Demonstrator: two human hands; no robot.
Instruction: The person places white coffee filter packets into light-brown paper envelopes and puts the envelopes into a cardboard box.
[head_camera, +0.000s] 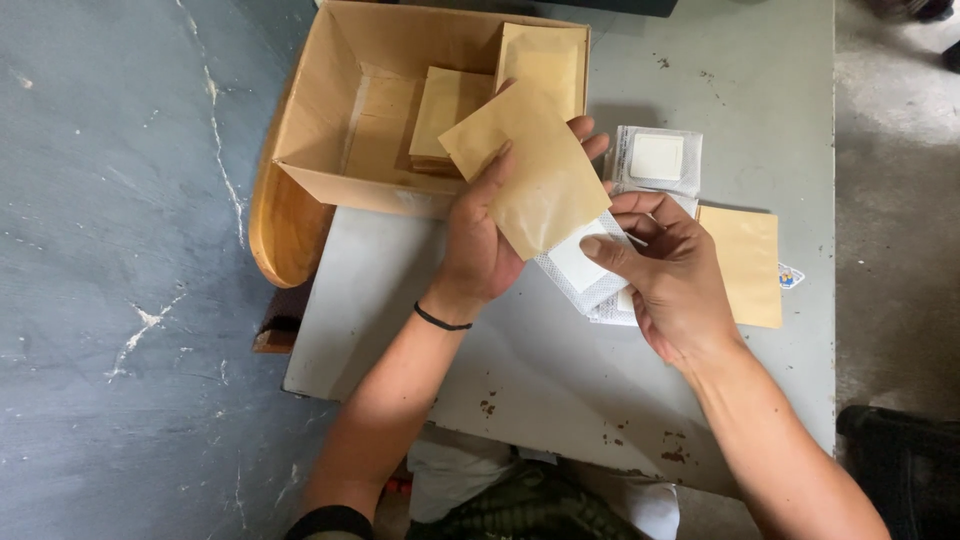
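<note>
Far left, an open cardboard box (330, 120) overhanging the grey table (560, 370), tan envelopes (450, 105) stacked flat inside and another envelope (545, 60) leaning on its right wall. Next, left hand (480, 240), fingers closed around a brown paper envelope (530, 170), thumb on its front, fingertips showing past its right edge. Under that envelope's lower end, a white mesh-edged packet (580, 270), pinched by right hand (675, 275) between thumb and forefinger, seemingly partway inside, though hard to tell. Further right, a loose white packet (658, 158) and a flat brown envelope (745, 265) on the table.
</note>
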